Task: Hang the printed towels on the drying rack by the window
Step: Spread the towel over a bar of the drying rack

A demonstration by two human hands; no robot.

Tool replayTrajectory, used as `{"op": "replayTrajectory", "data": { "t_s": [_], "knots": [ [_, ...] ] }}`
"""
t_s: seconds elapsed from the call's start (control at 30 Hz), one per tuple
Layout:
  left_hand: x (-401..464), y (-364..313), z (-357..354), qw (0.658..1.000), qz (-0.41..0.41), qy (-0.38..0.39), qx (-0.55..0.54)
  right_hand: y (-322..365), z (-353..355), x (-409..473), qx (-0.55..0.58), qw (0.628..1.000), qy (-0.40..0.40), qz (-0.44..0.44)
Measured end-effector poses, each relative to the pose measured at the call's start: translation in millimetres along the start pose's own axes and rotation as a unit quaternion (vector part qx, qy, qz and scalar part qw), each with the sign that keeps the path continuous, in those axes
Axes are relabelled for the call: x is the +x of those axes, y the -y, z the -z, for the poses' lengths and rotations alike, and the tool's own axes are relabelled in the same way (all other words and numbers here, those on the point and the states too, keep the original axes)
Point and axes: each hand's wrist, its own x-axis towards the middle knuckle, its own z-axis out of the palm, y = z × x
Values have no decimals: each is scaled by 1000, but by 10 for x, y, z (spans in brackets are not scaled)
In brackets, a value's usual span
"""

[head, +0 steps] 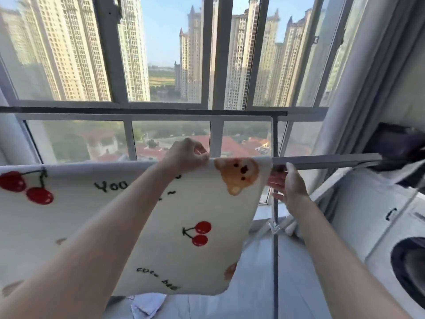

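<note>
**Cherry-and-bear towel draped on the rack by the window**

So, the cream printed towel [188, 226] with red cherries, little bear faces and some black lettering is hanging over the near grey bar of the drying rack [326, 160], right in front of the big window [161, 107]. It covers the bar from the left edge of the view to about the middle, and its lower right corner hangs free above the floor.

The left hand [188, 154] is up at the top fold, grip pinched on the towel's edge right where it goes over the bar, just beside the bear face. The right hand [291, 187] is at the towel's right edge just under the bar, fingers mostly straight with the thumb pointing up near the bar; can't really tell if its grip is actually on the fabric or only touching it.

Off to the right there's a white washing machine [391, 249] with a dark round door, and a bit of crumpled cloth [147, 306] lies on the floor below the towel. High-rise blocks outside.
</note>
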Motion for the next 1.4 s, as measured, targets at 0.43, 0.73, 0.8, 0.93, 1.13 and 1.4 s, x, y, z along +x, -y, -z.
{"op": "replayTrajectory", "data": {
  "t_s": [0.43,0.73,0.8,0.93,1.13,1.4],
  "knots": [
    [164,-82,-204,995,87,6,41,358,137,-18,-179,936,235,191],
    [181,-438,-164,991,6,121,-58,682,44,31,-311,875,184,322],
    [183,-410,-166,989,-3,124,-74,677,-56,-84,-323,853,186,366],
    [189,-334,-116,986,-15,122,-117,701,-255,-262,-332,824,200,414],
    [166,-313,-107,985,-11,106,-136,706,-296,-237,-314,846,188,389],
    [182,-399,7,968,74,109,-214,759,-191,-119,-252,904,114,326]
  ]
}}
